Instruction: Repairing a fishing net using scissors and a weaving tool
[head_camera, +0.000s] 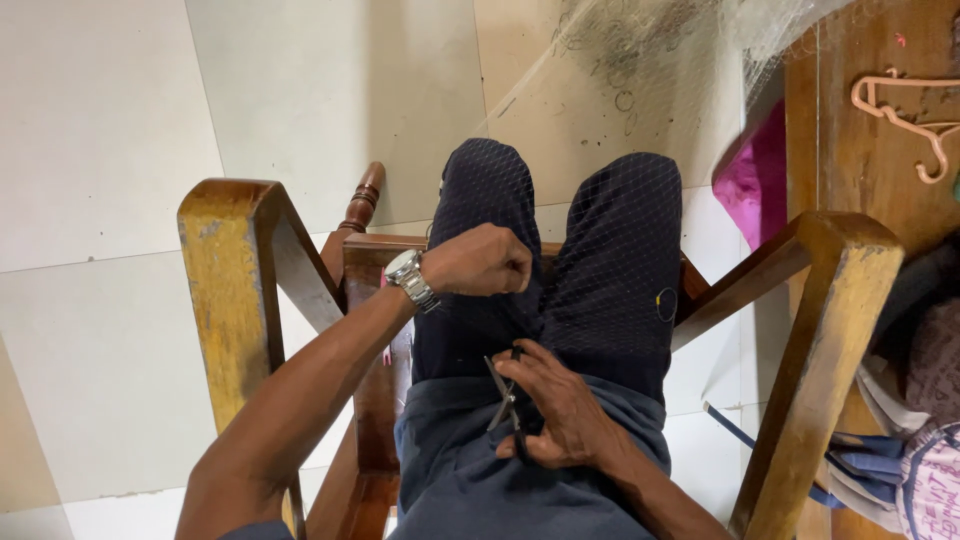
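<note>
A home, by the look of it. Large pale floor tiles (110, 130) fill the view from 9 to 12 o'clock. A worn wooden armchair (232, 280) with turned spindles frames the middle. At 1 to 2 o'clock, a wooden cabinet (850, 150) with a pink plastic clothes hanger (905, 115) on it. At 4 o'clock, a heap of clothes (925, 440). A fine net (650, 50) drapes at 12 to 1 o'clock.

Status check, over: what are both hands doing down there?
Left hand fisted, pulling fine mesh fishing net over lap. Right hand gripping dark metal scissors, blades apart. Wooden chair arms flank both sides.
</note>
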